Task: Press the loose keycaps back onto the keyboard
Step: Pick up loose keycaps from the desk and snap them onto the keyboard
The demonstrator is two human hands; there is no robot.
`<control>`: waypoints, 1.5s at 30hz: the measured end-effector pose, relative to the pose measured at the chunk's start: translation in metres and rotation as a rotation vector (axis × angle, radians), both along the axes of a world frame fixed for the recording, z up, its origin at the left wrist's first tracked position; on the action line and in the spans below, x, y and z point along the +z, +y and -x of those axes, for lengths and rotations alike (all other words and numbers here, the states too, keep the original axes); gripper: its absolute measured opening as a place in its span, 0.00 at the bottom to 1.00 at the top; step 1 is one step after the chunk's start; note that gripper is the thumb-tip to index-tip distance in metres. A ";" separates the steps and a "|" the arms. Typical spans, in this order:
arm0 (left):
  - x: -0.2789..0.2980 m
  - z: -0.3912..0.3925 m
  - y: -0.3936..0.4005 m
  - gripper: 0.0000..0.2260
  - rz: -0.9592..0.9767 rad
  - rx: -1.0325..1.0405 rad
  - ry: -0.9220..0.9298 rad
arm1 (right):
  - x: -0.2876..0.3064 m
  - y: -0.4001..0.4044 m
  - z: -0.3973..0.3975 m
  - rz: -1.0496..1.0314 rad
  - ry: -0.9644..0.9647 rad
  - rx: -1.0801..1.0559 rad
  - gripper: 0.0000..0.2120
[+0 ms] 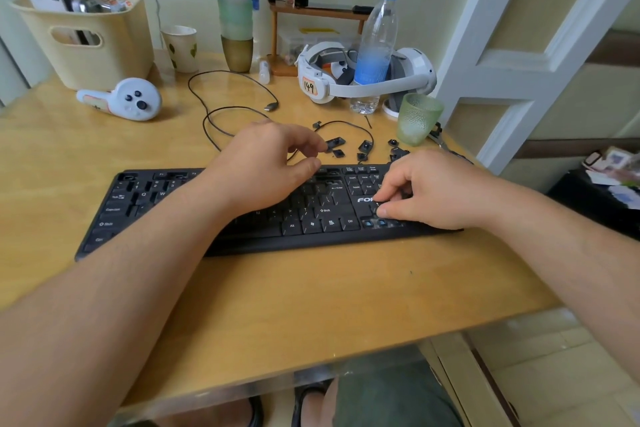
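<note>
Bench: wooden bench (311, 288) is standing against a pale green wall, with a white door frame to the right.
Head view, keyboard: black keyboard (242, 232) is lying across the bench; several sockets are showing bare at its left end, along the top row and at the arrow cluster.
Keycaps: loose keycaps (349, 147) are lying scattered on the bench just behind the keyboard's back edge, some beside a thin black cable (221, 114).
Left hand: left hand (263, 163) is hovering over the keyboard's back edge, fingers curled and reaching toward the nearest keycap; whether this grip is already touching it, I cannot tell.
Right hand: right hand (429, 187) is bearing down over the arrow cluster, fingers curled; its grip is likely pinching a keycap there, but the cap itself is hidden.
Clutter: green cup (417, 118), water bottle (375, 45), headset (346, 80) and controller (128, 99) are sitting further back.
Risk: a cap going on tilted could be jamming or bending its stem under pressure; the left fingers could be flicking small caps away toward the cable or cup; a wrong cap could be landing in a socket, since legends are too small to read.
</note>
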State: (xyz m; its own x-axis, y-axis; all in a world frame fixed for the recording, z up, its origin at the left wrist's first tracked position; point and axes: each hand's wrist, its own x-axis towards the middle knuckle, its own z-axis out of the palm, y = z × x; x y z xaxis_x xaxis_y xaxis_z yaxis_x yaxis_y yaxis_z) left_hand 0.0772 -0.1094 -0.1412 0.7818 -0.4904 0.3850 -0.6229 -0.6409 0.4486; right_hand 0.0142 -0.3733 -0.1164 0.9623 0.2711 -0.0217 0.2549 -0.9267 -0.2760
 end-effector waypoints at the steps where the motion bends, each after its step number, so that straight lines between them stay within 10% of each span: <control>1: 0.000 0.000 0.000 0.10 0.002 0.000 0.000 | 0.002 0.001 -0.001 0.017 0.004 0.005 0.04; 45: -0.003 -0.002 -0.001 0.11 -0.049 0.017 0.000 | 0.043 0.055 -0.043 0.494 0.329 -0.080 0.11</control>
State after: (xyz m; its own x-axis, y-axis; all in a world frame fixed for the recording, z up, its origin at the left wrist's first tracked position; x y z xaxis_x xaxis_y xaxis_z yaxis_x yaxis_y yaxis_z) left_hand 0.0795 -0.1108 -0.1442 0.7903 -0.4953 0.3606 -0.6116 -0.6727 0.4165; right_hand 0.0573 -0.3184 -0.0731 0.9008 0.0797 -0.4269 0.1529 -0.9783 0.1400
